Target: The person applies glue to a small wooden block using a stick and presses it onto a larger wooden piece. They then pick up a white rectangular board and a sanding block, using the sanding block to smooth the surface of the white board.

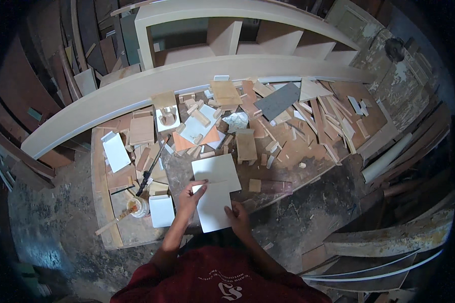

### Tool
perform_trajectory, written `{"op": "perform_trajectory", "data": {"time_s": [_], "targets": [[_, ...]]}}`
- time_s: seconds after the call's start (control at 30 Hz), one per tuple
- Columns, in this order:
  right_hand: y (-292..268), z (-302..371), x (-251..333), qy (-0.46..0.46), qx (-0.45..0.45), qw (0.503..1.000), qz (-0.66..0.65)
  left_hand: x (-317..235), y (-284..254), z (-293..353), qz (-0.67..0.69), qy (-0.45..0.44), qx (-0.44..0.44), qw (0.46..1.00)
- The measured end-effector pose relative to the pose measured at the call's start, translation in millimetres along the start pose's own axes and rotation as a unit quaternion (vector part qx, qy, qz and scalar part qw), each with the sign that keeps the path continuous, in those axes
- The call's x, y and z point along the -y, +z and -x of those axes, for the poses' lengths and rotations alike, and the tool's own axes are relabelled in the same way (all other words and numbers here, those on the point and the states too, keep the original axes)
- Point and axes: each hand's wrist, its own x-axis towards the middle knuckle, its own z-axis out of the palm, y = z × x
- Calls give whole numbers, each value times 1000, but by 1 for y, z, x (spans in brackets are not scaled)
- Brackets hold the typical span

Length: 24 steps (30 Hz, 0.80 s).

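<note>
The left hand [189, 198] and right hand [237, 217] grip a white panel [213, 206] at opposite edges, apparently for stability. The fingers are nearly closed across its thickness. The panel overlaps a second white board [216, 166] near the bench's [179, 174] front edge.

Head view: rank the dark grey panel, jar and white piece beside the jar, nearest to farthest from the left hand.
From the left hand:
1. White piece: just left of the hand.
2. Jar: farther left, beyond the white piece.
3. Dark grey panel: farthest, ahead and to the right.
</note>
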Motion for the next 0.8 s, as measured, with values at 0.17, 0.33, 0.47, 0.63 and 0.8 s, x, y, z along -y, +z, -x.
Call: {"op": "perform_trajectory", "data": {"time_s": [0.17, 0.33, 0.47, 0.63, 0.8], "targets": [[10, 9, -2, 47, 3, 998, 49, 19, -21, -8, -33, -9, 11, 999], [14, 21, 10, -13, -46, 995, 92, 16, -12, 2, -201, 71, -20, 977], [2, 25, 21, 21, -42, 984, 172, 17, 9, 3, -125, 2, -12, 992], [-30, 44, 35, 78, -86, 986, 121, 43, 40, 3, -115, -42, 50, 991], [-82, 68, 13, 63, -136, 986, 78, 74, 82, 0, -71, -159, 95, 980]]}}
